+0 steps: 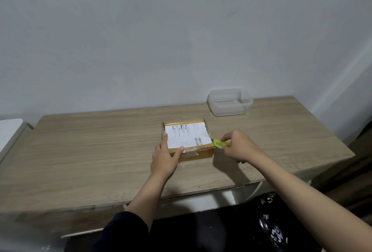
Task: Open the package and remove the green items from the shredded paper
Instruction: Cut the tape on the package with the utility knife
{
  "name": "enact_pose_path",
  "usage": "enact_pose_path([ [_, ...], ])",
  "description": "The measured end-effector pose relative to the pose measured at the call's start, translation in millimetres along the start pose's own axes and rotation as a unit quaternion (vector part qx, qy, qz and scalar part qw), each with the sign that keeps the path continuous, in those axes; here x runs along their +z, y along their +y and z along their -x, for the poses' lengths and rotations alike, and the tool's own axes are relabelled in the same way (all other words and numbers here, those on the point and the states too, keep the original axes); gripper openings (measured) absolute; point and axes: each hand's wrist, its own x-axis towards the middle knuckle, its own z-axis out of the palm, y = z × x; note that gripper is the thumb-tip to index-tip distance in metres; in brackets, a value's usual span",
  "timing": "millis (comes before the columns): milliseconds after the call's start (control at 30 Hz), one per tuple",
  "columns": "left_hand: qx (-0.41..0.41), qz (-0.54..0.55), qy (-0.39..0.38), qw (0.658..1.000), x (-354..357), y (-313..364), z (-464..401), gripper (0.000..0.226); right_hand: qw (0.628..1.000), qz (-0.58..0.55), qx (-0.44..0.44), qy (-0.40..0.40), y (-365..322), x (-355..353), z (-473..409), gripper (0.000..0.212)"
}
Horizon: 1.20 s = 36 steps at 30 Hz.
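A small brown cardboard package (199,152) with a white shipping label on its lid lies closed in the middle of the wooden table (90,151). My left hand (166,156) presses on its near left corner, thumb and forefinger spread over the label. My right hand (239,147) is closed around a yellow-green box cutter (219,143), whose tip touches the right edge of the package near the lid seam. The contents of the package are hidden.
A clear plastic container (229,101) without a lid stands at the back of the table, right of the package. A black plastic bag (269,227) sits below the table's near right edge. A white surface (9,131) adjoins the table on the left.
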Motion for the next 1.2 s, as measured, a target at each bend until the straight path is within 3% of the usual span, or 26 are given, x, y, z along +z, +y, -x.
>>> enact_pose_path([
  [100, 0.001, 0.002, -0.005, 1.000, -1.7, 0.9, 1.0, 0.078, 1.000, -0.018, 0.007, 0.008, 7.5, -4.3, 0.5, 0.030],
  [400, 0.001, 0.113, -0.011, 0.993, -3.4, -2.0, 16.9, 0.078, 0.986, -0.092, -0.045, 0.133, 33.3, 2.2, 17.5, 0.029],
  [500, 0.034, 0.119, -0.022, 0.992, -8.6, -7.8, 21.2, 0.080, 0.981, -0.119, -0.060, 0.144, 37.5, 5.4, 23.0, 0.029],
  [633, 0.105, 0.020, -0.124, 0.986, -24.8, -6.1, 2.3, 0.092, 0.976, -0.146, -0.063, 0.146, 41.2, 10.3, 26.6, 0.028],
  [733, 0.115, -0.007, -0.179, 0.977, -28.5, -4.7, -12.8, 0.095, 0.973, -0.160, -0.071, 0.148, 42.0, 11.0, 29.4, 0.029],
  [967, 0.094, 0.032, -0.094, 0.991, -21.9, 2.6, 3.9, 0.103, 0.972, -0.155, -0.058, 0.167, 48.4, 16.0, 29.2, 0.030],
  [1200, 0.136, 0.020, -0.100, 0.985, 13.8, 8.1, 45.4, 0.097, 0.971, -0.148, -0.020, 0.188, 63.0, 17.0, 23.4, 0.034],
])
